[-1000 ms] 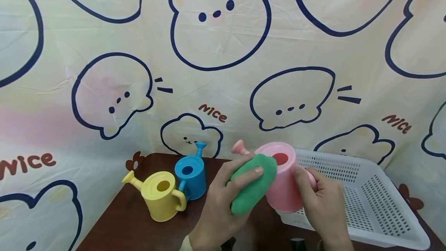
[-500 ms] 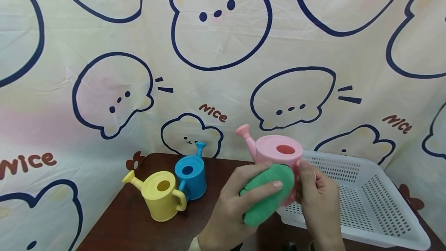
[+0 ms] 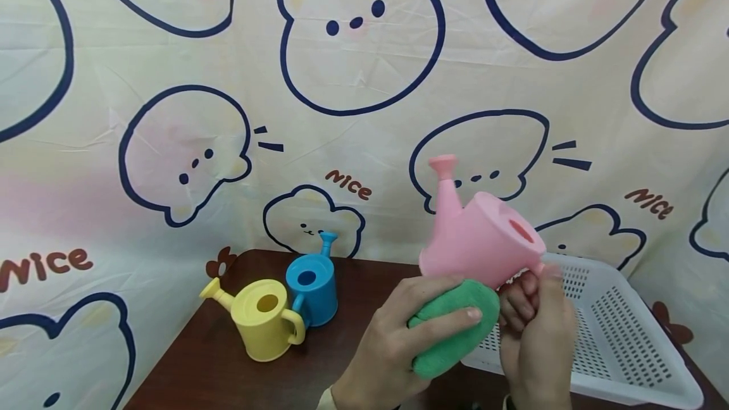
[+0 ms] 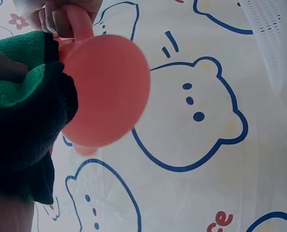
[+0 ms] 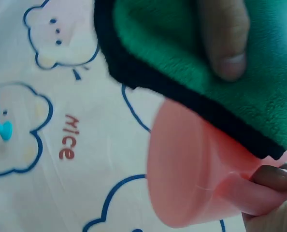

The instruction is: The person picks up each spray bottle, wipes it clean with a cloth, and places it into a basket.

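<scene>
A pink toy watering can (image 3: 478, 242) is held up off the table, tilted so its spout points upward and its top opening faces right. My right hand (image 3: 538, 337) grips it by the handle. My left hand (image 3: 393, 340) holds a folded green cloth (image 3: 455, 334) at the can's lower side. In the left wrist view the round base of the can (image 4: 107, 92) shows beside the dark-edged cloth (image 4: 32, 50). From the right wrist, the cloth (image 5: 167, 53) covers part of the can's side, with a finger lying over it.
A yellow watering can (image 3: 259, 321) and a blue one (image 3: 313, 286) stand close together on the left of the dark brown table (image 3: 216, 359). At the right is a white perforated basket (image 3: 632, 340), partly behind my right hand. A patterned cloth backdrop (image 3: 359, 81) hangs behind the table.
The pink can has risen and tipped, its spout swinging upright and its base turning left. My left hand and the cloth have shifted right and down from its upper side toward its base.
</scene>
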Available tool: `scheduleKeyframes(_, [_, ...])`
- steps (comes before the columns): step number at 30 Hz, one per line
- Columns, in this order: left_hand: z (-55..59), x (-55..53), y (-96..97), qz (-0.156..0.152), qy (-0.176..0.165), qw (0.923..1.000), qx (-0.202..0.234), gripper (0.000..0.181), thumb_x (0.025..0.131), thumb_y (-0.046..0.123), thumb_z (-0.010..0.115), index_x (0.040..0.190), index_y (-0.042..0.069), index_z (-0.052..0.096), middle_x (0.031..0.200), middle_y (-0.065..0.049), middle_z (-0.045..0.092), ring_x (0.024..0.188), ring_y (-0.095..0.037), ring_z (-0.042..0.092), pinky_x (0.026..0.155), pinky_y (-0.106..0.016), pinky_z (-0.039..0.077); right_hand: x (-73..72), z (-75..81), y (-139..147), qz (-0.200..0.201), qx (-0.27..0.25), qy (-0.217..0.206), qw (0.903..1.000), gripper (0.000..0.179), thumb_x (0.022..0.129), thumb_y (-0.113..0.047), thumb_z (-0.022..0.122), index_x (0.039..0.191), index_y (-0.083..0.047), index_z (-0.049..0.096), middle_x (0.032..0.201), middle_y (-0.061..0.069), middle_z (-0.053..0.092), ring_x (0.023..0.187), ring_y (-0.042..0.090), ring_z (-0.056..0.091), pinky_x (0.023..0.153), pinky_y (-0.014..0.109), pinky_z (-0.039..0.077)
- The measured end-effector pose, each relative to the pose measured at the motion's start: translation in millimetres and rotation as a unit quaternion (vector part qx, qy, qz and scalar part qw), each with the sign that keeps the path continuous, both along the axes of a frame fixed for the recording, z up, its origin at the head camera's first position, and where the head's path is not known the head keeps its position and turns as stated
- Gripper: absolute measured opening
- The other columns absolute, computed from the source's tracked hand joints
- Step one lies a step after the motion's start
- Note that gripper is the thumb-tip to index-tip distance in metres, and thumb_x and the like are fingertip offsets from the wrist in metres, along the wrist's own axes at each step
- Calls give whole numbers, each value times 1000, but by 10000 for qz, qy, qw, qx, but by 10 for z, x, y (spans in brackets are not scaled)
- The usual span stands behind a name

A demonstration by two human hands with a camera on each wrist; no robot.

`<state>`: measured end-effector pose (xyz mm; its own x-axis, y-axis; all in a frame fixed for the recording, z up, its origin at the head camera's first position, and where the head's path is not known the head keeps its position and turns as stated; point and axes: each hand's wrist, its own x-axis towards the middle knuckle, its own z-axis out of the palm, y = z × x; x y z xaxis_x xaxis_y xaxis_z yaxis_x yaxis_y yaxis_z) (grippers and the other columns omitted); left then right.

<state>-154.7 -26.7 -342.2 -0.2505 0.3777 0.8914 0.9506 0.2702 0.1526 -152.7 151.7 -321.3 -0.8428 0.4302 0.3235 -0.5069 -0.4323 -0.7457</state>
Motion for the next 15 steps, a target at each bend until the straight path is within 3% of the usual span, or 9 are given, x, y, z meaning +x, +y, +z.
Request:
scheduleKeyframes(3, [1, -1, 1, 26, 28, 10000, -57, 74, 78, 9, 93, 142, 22, 59, 152, -8, 55, 132, -21, 58, 110, -27, 54, -18, -21, 85, 799, -669, 579, 9929, 46, 109, -49, 42, 81, -12, 42, 67, -1, 23, 55, 15, 17, 55, 30, 10])
scheduleKeyframes(5, [0, 0, 3, 61, 48, 9999, -67, 73, 78, 10, 94, 142, 23, 59, 153, -8, 55, 131, -21, 58, 110, -26, 54, -35, -46, 153, 1605, -1222, 1114, 9731, 46, 110, -48, 40, 82, -11, 43, 67, -2, 25, 55, 14, 19, 58, 28, 14])
scheduleKeyframes(6, [-2, 1, 4, 76, 62, 9999, -63, 73, 78, 11, 93, 142, 23, 59, 153, -8, 55, 132, -21, 58, 110, -26, 54, -43, -61, 187, 2018, -1517, 1323, 9585, 47, 111, -47, 39, 83, -10, 44, 67, -2, 26, 56, 14, 20, 59, 28, 15])
scheduleKeyframes(8, [-7, -2, 7, 105, 99, 9999, -21, 73, 78, 12, 94, 142, 22, 59, 154, -9, 55, 132, -22, 58, 109, -26, 54, -63, -88, 245, 2847, -2236, 1618, 9180, 48, 112, -44, 38, 84, -6, 47, 68, -1, 28, 58, 15, 22, 61, 27, 19])
scheduleKeyframes(10, [-13, -5, 12, 133, 144, 9998, 41, 73, 79, 12, 93, 142, 22, 58, 154, -10, 55, 132, -23, 58, 109, -27, 55, -82, -107, 288, 3417, -2823, 1675, 8806, 48, 113, -42, 38, 86, -3, 47, 70, 0, 28, 60, 16, 22, 64, 27, 21])
scheduleKeyframes(13, [-28, -16, 26, 173, 263, 9994, 171, 71, 80, 14, 93, 141, 20, 58, 154, -12, 55, 132, -25, 58, 108, -29, 56, -104, -130, 326, 3952, -3492, 1540, 8356, 48, 114, -39, 40, 87, 0, 47, 72, -1, 27, 62, 16, 23, 66, 26, 20])
scheduleKeyframes(15, [-37, -25, 36, 198, 360, 9987, 287, 69, 81, 14, 93, 140, 19, 58, 153, -13, 55, 131, -26, 58, 107, -31, 57, -115, -141, 331, 4192, -3796, 1440, 8121, 48, 114, -39, 40, 88, 1, 47, 73, -3, 26, 63, 15, 22, 67, 24, 18])
